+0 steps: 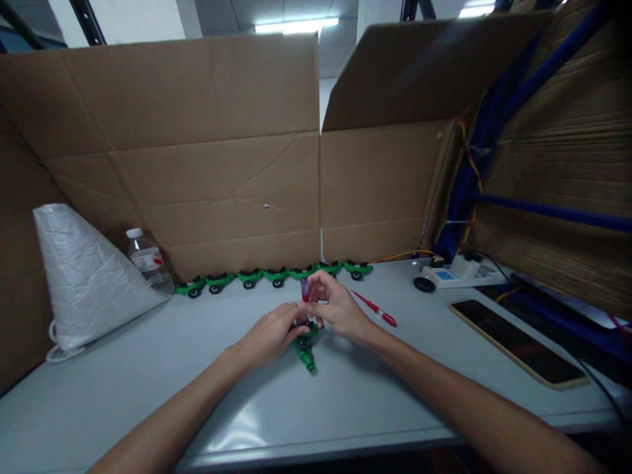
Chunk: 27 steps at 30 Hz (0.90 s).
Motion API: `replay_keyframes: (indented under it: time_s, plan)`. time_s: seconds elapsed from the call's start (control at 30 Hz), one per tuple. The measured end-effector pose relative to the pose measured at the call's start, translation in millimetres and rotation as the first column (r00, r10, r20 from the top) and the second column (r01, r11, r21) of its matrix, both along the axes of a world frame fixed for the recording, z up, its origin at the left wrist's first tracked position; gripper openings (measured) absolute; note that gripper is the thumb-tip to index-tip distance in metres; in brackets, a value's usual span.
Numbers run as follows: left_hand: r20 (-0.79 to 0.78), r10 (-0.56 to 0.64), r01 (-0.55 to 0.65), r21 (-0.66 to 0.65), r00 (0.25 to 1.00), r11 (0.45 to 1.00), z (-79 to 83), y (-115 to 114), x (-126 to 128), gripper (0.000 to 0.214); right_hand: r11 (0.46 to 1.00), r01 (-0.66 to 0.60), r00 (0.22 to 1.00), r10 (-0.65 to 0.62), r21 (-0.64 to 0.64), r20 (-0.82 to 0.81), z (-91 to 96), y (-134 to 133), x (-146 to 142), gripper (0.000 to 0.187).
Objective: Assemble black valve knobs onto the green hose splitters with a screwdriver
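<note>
My left hand (276,331) is closed around a green toy vehicle (306,354) with black parts, and steadies it at the middle of the table. Above the toy, my right hand (336,308) pinches a small screwdriver with a translucent reddish-purple handle (305,289), which stands upright. Its tip is hidden behind my fingers. To the right of my right hand lies a second screwdriver with a red handle (384,316). Behind my hands, several green toy vehicles (249,278) with black wheels stand in a row along the cardboard.
A white foam-wrapped bundle (91,283) and a water bottle (147,258) stand at the left. At the right are a phone (518,342), a power strip (459,271), a black round piece (424,284) and cables. Cardboard walls (222,164) and a blue metal frame (474,164) enclose the table.
</note>
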<state>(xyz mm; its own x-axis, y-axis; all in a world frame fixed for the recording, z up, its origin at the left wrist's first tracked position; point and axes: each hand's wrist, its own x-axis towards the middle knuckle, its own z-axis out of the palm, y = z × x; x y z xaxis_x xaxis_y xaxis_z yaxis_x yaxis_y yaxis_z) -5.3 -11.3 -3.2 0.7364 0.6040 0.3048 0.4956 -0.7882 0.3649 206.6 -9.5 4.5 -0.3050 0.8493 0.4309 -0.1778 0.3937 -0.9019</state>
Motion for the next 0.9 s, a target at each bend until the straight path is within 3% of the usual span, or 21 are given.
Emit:
replay_keyframes:
  time_s: [0.27,0.5,0.77,0.9]
  plan:
    - [0.026,0.002,-0.002,-0.001,1.0,1.0,1.9,-0.3,0.1,0.021,0.992,-0.095,0.995,0.095,-0.085,-0.008,-1.1,3.2,-0.5,0.043]
    - [-0.016,0.016,-0.017,-0.012,1.0,1.0,2.9,0.4,-0.6,0.021,0.99,-0.124,0.992,0.125,-0.063,0.018,-3.8,2.6,-2.2,0.036]
    - [-0.06,0.039,-0.037,0.025,0.997,0.999,3.5,0.7,-0.3,0.021,0.976,0.098,0.972,-0.136,0.194,0.193,3.4,-2.6,4.9,0.025]
    - [-0.048,0.028,-0.027,0.026,0.998,0.999,1.9,1.3,-1.3,0.019,0.955,0.128,0.947,-0.198,0.267,0.253,5.4,-4.2,9.1,0.037]
